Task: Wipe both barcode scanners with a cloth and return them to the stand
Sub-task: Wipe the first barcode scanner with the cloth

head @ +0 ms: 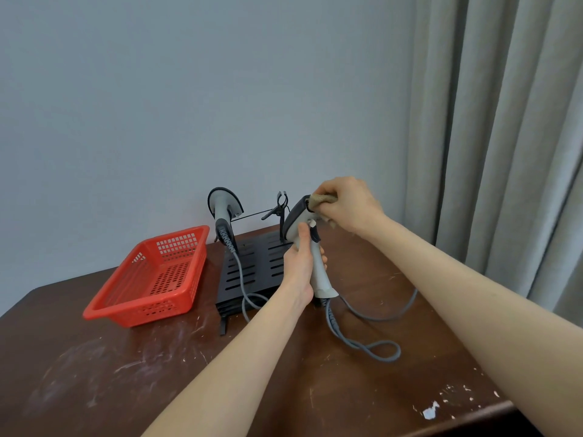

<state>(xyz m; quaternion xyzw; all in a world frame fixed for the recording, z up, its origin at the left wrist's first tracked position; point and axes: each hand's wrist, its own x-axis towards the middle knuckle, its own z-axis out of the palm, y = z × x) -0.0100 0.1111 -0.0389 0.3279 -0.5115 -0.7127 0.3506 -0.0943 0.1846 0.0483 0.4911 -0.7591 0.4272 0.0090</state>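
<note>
Head view: the grey barcode scanner I am cleaning is upright in the air above the near right part of the black stand, its cable trailing down and looping on the table. My left hand grips its handle, fingers wrapped round and thumb up toward the trigger. My right hand pinches a bunched tan cloth and presses it against the top of the scanner's head. The right-hand clip of the stand is empty. To the left, the second scanner hangs in its holder. I cannot tell whether that one has been wiped. I judge the task about midway at most: this wipe is under way, and this scanner is not yet back in its clip. A red basket sits farther left.
</note>
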